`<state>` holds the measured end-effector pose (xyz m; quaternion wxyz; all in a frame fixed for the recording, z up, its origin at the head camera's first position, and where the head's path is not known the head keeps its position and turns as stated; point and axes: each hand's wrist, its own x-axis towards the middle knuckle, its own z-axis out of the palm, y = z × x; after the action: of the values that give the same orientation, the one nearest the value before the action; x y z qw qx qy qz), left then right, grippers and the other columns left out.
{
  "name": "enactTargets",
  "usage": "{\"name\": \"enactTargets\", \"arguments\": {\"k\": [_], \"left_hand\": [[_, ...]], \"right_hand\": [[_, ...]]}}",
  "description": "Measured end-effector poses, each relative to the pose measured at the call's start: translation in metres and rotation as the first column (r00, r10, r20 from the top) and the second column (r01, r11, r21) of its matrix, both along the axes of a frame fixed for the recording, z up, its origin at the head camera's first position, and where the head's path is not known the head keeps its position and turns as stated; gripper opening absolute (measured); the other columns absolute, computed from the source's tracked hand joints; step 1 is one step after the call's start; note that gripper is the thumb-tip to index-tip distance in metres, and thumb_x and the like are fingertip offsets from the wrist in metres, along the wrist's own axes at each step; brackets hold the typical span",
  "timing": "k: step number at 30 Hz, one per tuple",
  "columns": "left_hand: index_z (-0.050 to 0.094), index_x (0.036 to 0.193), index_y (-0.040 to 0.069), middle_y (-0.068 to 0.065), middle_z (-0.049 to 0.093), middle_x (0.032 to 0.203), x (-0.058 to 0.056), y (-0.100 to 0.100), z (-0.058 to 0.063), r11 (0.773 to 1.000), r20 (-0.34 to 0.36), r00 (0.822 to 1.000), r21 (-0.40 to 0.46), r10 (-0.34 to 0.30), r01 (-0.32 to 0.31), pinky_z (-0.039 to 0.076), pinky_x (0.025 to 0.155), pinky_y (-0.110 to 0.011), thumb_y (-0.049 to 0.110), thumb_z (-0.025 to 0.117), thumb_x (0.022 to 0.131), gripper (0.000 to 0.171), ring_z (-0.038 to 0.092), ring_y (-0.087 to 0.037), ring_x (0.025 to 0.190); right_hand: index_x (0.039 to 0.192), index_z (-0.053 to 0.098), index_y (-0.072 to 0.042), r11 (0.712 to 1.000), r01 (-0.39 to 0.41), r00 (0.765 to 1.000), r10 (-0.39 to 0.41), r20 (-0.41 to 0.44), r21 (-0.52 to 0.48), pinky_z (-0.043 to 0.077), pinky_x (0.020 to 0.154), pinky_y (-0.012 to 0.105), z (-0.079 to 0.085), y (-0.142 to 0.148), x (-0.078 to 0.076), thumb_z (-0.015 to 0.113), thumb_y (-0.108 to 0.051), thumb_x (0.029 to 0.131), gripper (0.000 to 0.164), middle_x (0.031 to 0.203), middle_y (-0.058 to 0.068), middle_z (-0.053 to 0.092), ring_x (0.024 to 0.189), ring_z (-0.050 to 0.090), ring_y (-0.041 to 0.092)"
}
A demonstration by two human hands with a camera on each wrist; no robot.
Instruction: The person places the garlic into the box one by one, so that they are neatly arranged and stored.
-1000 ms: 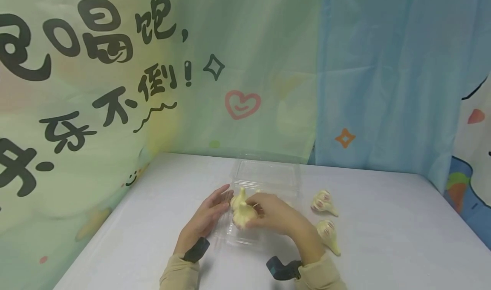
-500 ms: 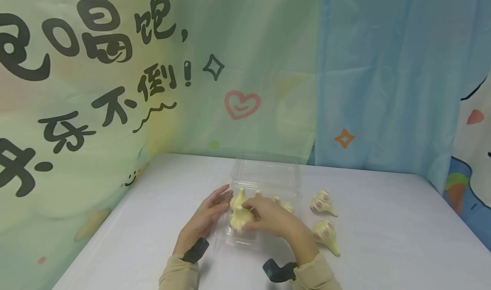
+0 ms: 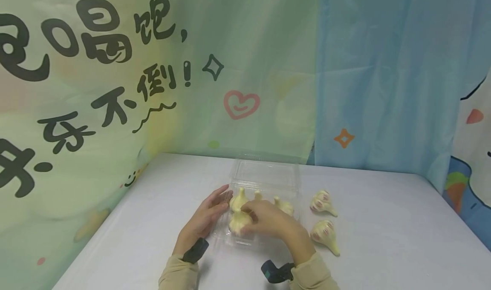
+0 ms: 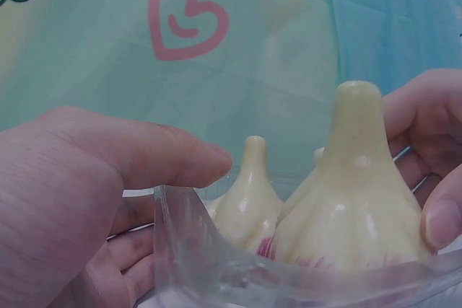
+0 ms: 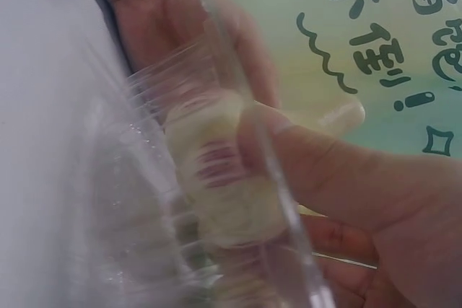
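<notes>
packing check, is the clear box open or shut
Open. The box has its lid folded back on the far side, and the garlic inside pokes up past the rim, uncovered.

1. Container (image 3: 268, 175): clear and colourless.
2. Garlic bulb inside it (image 4: 346, 207): creamy pale yellow, with purplish-pink streaks around the base.
3. Loose garlic bulbs (image 3: 325, 234): cream, striped reddish-purple.
4. Surface (image 3: 383, 230): plain white.
5. Sleeves (image 3: 178, 274): beige; wrist cameras (image 3: 196, 250): black.
6. Green backdrop (image 3: 245, 38): pale, with yellowish patches, dark lettering (image 3: 113, 104) and a pink heart outline (image 3: 241, 108).
7. Curtain (image 3: 383, 68): light blue, bearing an orange four-pointed star (image 3: 344, 133).
</notes>
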<state>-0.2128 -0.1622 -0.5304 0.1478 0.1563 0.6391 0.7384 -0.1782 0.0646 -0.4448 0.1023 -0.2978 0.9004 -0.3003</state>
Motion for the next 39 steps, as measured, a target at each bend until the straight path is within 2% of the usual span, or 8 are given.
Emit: {"name": "enactTargets", "arguments": {"k": [7,16,24,34,39], "left_hand": [[0.023,0.15,0.011,-0.016,0.025,0.156,0.0,0.0,-0.001,1.0,-0.002,1.0,0.0,-0.001,0.001,0.016,0.119,-0.046,0.005,0.048,0.096,0.06,0.023,-0.027,0.145],[0.025,0.15,0.013,-0.017,0.026,0.155,0.0,0.001,0.001,1.0,0.0,1.0,-0.014,0.014,-0.014,0.016,0.119,-0.047,0.007,0.05,0.095,0.06,0.024,-0.028,0.145],[0.027,0.149,0.013,-0.017,0.029,0.154,0.0,0.001,0.001,1.0,0.007,1.0,-0.008,0.026,-0.026,0.017,0.119,-0.045,0.007,0.051,0.095,0.059,0.027,-0.028,0.144],[0.027,0.149,0.012,-0.016,0.03,0.154,0.001,0.001,0.003,0.999,0.018,0.999,-0.012,0.034,-0.034,0.018,0.119,-0.046,0.007,0.051,0.095,0.06,0.028,-0.028,0.144],[0.025,0.15,0.011,-0.016,0.029,0.154,0.001,0.001,0.003,1.0,0.022,0.999,-0.014,0.029,-0.028,0.017,0.119,-0.047,0.008,0.052,0.095,0.061,0.027,-0.028,0.144]], "right_hand": [[0.12,0.061,-0.004,1.0,0.001,1.0,-0.001,0.027,0.007,0.052,0.089,0.039,-0.002,-0.002,0.001,0.077,-0.03,0.077,0.052,0.111,0.006,0.067,0.1,0.063,0.021],[0.119,0.061,-0.005,1.0,0.003,1.0,-0.003,0.013,0.031,0.051,0.091,0.039,-0.007,-0.006,0.001,0.076,-0.031,0.077,0.052,0.111,0.004,0.067,0.101,0.062,0.02],[0.119,0.061,-0.008,0.999,0.003,1.0,-0.004,0.029,0.039,0.051,0.087,0.036,-0.011,-0.007,0.0,0.076,-0.031,0.077,0.05,0.11,0.002,0.067,0.093,0.06,0.014],[0.124,0.06,-0.006,0.999,0.007,0.999,-0.009,0.048,0.043,0.052,0.086,0.035,-0.009,-0.008,0.002,0.075,-0.031,0.079,0.054,0.117,0.006,0.066,0.099,0.064,0.02],[0.126,0.06,-0.007,0.999,0.017,0.998,-0.019,0.056,0.052,0.053,0.084,0.033,-0.01,-0.008,0.002,0.075,-0.031,0.079,0.055,0.119,0.005,0.066,0.098,0.064,0.019]]}}
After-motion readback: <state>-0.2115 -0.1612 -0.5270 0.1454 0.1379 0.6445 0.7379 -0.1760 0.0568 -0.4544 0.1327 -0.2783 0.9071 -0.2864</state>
